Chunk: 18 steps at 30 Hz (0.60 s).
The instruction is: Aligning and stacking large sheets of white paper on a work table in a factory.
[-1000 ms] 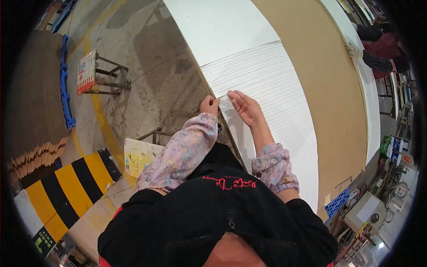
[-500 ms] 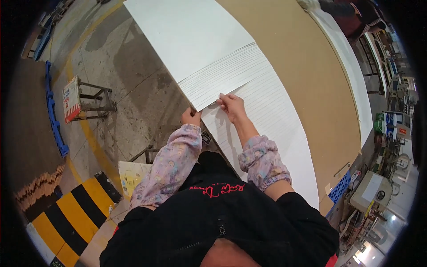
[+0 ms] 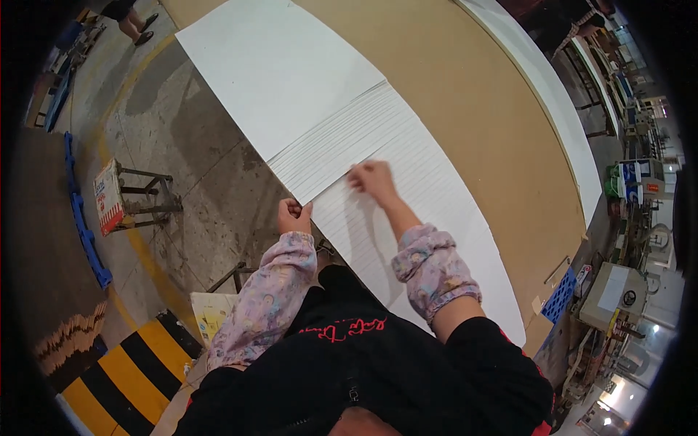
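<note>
White sheets (image 3: pixel 331 134) lie overlapped on the long table in front of me, their edges fanned out in a band of many narrow steps. Below the front edge of this band spreads a further run of white sheets (image 3: pixel 436 225) with faint parallel lines. My left hand (image 3: pixel 294 216) is at the near left corner of the front sheet, fingers curled and thumb raised, closed on that corner. Above the sheets, close to the front sheet's edge, my right hand (image 3: pixel 374 182) is bent inward. Its fingertips are smeared by motion, so their grip does not show.
Brown board (image 3: pixel 502 145) runs along the right of the sheets, with another white strip (image 3: pixel 560 94) beyond. A stool (image 3: pixel 138 196) stands on the floor at left, near a yellow-black striped block (image 3: pixel 138 363). Another person's legs (image 3: pixel 132 25) show at far left.
My view has shifted, so the sheets appear further left and lower. My right hand has moved slightly off the front sheet's edge and is blurred. The left hand stays by the corner.
</note>
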Tool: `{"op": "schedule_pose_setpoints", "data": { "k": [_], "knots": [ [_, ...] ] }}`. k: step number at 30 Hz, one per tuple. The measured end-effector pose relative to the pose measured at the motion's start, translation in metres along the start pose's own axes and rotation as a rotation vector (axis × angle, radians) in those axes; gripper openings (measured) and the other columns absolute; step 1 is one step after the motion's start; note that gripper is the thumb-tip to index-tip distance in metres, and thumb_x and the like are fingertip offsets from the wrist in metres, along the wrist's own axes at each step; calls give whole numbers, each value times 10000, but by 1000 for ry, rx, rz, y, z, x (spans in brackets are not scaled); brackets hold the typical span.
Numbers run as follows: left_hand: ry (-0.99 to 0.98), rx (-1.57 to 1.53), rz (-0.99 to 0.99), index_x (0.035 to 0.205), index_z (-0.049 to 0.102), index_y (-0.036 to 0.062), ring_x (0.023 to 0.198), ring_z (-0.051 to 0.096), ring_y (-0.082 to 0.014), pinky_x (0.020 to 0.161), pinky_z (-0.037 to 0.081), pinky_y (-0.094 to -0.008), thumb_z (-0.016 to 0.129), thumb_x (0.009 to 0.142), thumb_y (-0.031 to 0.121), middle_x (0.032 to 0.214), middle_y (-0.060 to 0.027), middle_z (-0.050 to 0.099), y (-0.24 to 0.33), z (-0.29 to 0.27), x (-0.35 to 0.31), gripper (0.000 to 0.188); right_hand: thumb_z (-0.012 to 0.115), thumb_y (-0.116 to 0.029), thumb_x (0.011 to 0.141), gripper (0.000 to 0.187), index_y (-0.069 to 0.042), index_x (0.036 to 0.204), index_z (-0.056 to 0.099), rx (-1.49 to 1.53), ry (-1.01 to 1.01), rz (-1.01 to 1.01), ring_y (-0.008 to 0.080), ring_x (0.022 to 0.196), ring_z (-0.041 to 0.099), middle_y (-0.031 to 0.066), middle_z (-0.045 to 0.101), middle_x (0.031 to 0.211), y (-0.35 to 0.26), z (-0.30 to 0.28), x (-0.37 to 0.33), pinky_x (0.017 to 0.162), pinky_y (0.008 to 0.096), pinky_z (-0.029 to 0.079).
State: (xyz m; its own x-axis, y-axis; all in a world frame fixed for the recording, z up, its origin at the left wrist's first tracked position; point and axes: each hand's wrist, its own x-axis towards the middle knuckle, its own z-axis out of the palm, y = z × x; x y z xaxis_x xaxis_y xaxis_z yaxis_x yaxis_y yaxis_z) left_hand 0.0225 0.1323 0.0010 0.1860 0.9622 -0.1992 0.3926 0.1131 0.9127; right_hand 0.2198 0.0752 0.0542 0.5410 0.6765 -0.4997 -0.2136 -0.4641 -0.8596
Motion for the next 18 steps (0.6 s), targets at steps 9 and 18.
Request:
{"op": "schedule_pose_setpoints", "data": {
  "k": [9,18],
  "knots": [
    [21,-85,-46,895,557,-9,640,512,-87,607,445,-223,680,658,30,725,-22,567,17,-5,0,270,631,-269,723,433,11,1042,544,-558,598,-250,268,704,584,203,553,903,18,-135,100,663,330,479],
    [43,-37,-55,896,585,2,626,519,-92,610,456,-230,672,659,42,720,-23,574,22,-7,0,256,608,-156,771,400,-23,1139,523,-489,457,-138,125,618,546,90,570,834,-6,-135,90,525,241,494]
  ]
}}
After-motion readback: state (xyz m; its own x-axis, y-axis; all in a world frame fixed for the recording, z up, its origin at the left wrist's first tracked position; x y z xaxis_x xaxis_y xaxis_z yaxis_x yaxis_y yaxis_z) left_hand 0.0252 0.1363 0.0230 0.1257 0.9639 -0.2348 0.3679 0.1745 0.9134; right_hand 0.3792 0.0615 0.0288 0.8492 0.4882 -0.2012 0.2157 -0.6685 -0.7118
